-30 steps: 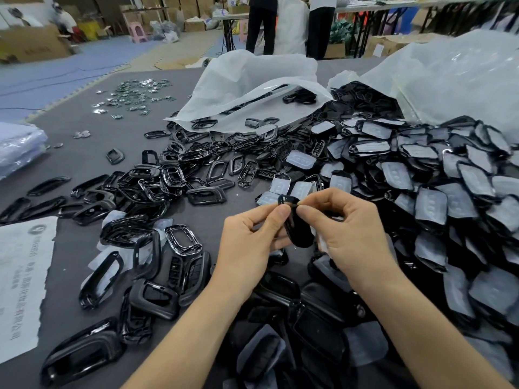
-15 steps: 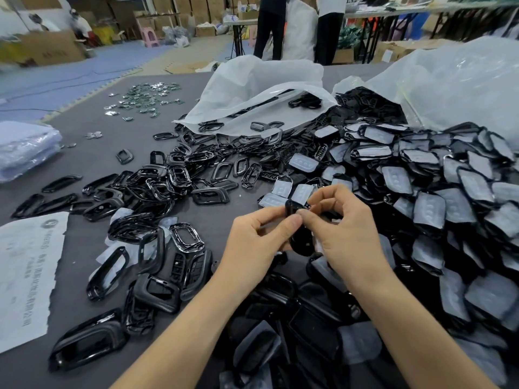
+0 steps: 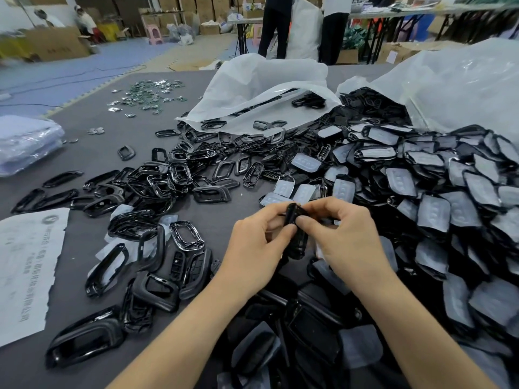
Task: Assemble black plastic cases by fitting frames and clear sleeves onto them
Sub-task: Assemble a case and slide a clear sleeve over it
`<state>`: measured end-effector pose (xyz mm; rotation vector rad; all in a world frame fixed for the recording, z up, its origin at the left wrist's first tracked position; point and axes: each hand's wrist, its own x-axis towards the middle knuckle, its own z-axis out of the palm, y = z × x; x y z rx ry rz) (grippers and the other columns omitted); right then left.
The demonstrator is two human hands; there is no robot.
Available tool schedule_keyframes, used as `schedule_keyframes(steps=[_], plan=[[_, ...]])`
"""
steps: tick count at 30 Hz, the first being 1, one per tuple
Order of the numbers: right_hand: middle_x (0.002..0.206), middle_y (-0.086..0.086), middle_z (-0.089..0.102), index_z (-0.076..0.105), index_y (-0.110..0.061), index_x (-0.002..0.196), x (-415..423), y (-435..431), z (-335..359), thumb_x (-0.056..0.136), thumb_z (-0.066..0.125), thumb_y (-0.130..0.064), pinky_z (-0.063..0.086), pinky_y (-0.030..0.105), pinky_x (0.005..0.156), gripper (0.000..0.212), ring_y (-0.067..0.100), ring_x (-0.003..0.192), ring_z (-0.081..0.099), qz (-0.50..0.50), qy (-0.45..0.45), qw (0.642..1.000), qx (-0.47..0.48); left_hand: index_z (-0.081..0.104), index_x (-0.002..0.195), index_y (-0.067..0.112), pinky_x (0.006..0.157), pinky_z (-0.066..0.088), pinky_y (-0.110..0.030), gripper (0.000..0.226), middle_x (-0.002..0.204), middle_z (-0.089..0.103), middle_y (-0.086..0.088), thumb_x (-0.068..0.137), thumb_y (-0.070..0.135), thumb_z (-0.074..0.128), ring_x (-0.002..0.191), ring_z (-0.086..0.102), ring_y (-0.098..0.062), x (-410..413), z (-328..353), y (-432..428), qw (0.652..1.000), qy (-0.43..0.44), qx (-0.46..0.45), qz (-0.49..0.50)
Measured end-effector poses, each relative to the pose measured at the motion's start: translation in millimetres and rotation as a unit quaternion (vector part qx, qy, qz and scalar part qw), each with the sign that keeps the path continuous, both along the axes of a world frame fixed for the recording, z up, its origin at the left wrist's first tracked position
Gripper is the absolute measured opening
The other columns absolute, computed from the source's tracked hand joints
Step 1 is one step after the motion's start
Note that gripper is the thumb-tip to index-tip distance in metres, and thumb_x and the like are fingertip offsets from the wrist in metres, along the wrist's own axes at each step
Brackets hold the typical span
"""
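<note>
A glossy black plastic case (image 3: pixel 297 237) stands on edge between both hands above the grey table (image 3: pixel 92 153). My left hand (image 3: pixel 257 245) pinches its left side, thumb on the upper edge. My right hand (image 3: pixel 341 237) grips its right side, thumb pressed on the case beside the left thumb. Much of the case is hidden by fingers. Loose black frames (image 3: pixel 157 189) lie scattered to the left. Cases in clear sleeves (image 3: pixel 438 192) are heaped to the right.
A white plastic bag (image 3: pixel 261 88) spills frames at the back centre; a larger bag (image 3: pixel 460 88) sits back right. A printed paper sheet (image 3: pixel 25 265) lies at left, wrapped stock (image 3: pixel 25 141) beyond it. Small shiny parts (image 3: pixel 148 94) lie far back. People stand behind the table.
Both hands stay on the case and their thumbs have closed together on its upper edge. The camera view has tilted slightly, so the whole scene sits a little lower in the frame.
</note>
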<state>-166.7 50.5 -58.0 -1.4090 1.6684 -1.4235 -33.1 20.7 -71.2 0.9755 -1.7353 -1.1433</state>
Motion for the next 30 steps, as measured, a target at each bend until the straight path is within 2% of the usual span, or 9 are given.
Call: schedule_keyframes(steps=[2, 6, 9, 14, 17, 22, 24, 28, 30], plan=[[0.070, -0.010, 0.070, 0.070, -0.028, 0.075, -2, 0, 0, 0.079, 0.074, -0.011, 0.045, 0.009, 0.069, 0.017, -0.004, 0.068, 0.061, 0.012, -0.010, 1.000, 0.011, 0.064, 0.107, 0.034, 0.085, 0.055, -0.031, 0.042, 0.095, 0.076, 0.001, 0.089, -0.004, 0.061, 0.089, 0.070, -0.010, 0, 1, 0, 1.000, 0.000, 0.005, -0.008], [0.066, -0.010, 0.069, 0.071, -0.025, 0.073, -3, -1, 0, 0.079, 0.074, -0.010, 0.045, 0.015, 0.069, 0.017, -0.001, 0.067, 0.059, 0.019, -0.052, 0.998, 0.022, 0.062, 0.111, 0.039, 0.088, 0.052, -0.054, 0.048, 0.093, 0.073, -0.017, 0.088, -0.004, 0.063, 0.082, 0.065, -0.028, 0, 2, 0, 0.999, 0.012, 0.019, -0.027], [0.062, -0.015, 0.066, 0.068, -0.028, 0.067, -3, -1, 1, 0.081, 0.072, -0.008, 0.043, 0.015, 0.065, 0.024, -0.004, 0.060, 0.056, 0.023, -0.060, 0.998, 0.016, 0.063, 0.111, 0.039, 0.085, 0.055, -0.045, 0.047, 0.091, 0.076, -0.004, 0.087, -0.001, 0.065, 0.084, 0.068, -0.038, 1, 1, -1, 0.999, 0.025, 0.028, -0.021], [0.060, -0.014, 0.065, 0.066, -0.029, 0.068, 0, 1, 2, 0.082, 0.072, -0.010, 0.039, 0.020, 0.057, 0.024, -0.003, 0.047, 0.052, 0.010, -0.065, 0.998, 0.013, 0.058, 0.117, 0.036, 0.062, 0.042, -0.014, 0.054, 0.072, 0.071, 0.011, 0.087, -0.009, 0.062, 0.060, 0.056, -0.001, 0, 2, -1, 0.996, 0.052, 0.056, -0.041], [0.059, -0.011, 0.064, 0.068, -0.023, 0.072, 0, 0, 3, 0.083, 0.071, -0.018, 0.043, 0.019, 0.056, 0.012, -0.001, 0.050, 0.053, -0.022, -0.091, 0.996, 0.013, 0.061, 0.111, 0.040, 0.055, 0.035, -0.023, 0.055, 0.063, 0.064, 0.008, 0.086, -0.009, 0.060, 0.054, 0.037, -0.014, 1, 3, 0, 0.997, 0.055, 0.046, -0.036], [0.074, 0.004, 0.062, 0.065, -0.009, 0.091, -9, 0, 12, 0.092, 0.059, -0.013, 0.043, 0.017, 0.047, 0.007, 0.007, 0.057, 0.056, -0.002, -0.293, 0.952, 0.085, 0.065, 0.074, 0.033, 0.058, 0.038, -0.029, 0.036, 0.060, 0.062, -0.004, 0.086, -0.001, 0.063, 0.055, 0.044, -0.022, 1, 1, -2, 0.999, -0.026, 0.007, 0.031], [0.079, 0.007, 0.065, 0.064, -0.010, 0.095, -12, 2, 15, 0.088, 0.056, 0.001, 0.049, 0.021, 0.059, 0.016, 0.011, 0.065, 0.062, 0.025, -0.332, 0.938, 0.099, 0.067, 0.067, 0.034, 0.055, 0.036, -0.025, 0.038, 0.070, 0.064, -0.019, 0.086, 0.002, 0.064, 0.053, 0.042, -0.014, 1, 0, -3, 0.997, -0.056, 0.002, 0.051], [0.088, 0.008, 0.064, 0.064, -0.011, 0.095, -11, 3, 15, 0.078, 0.036, 0.016, 0.046, 0.023, 0.073, 0.041, 0.013, 0.074, 0.057, 0.039, -0.321, 0.942, 0.095, 0.071, 0.073, 0.035, 0.053, 0.034, -0.018, 0.033, 0.071, 0.063, -0.024, 0.089, 0.007, 0.064, 0.052, 0.039, -0.010, 0, -1, -3, 0.997, -0.067, 0.009, 0.046], [0.089, 0.007, 0.063, 0.064, -0.013, 0.093, -9, 3, 14, 0.080, 0.040, 0.018, 0.048, 0.025, 0.080, 0.041, 0.013, 0.078, 0.057, 0.033, -0.301, 0.950, 0.081, 0.073, 0.076, 0.034, 0.051, 0.034, -0.018, 0.031, 0.071, 0.063, -0.025, 0.089, 0.007, 0.063, 0.050, 0.038, -0.010, 0, 1, -1, 0.997, -0.066, 0.016, 0.038]])
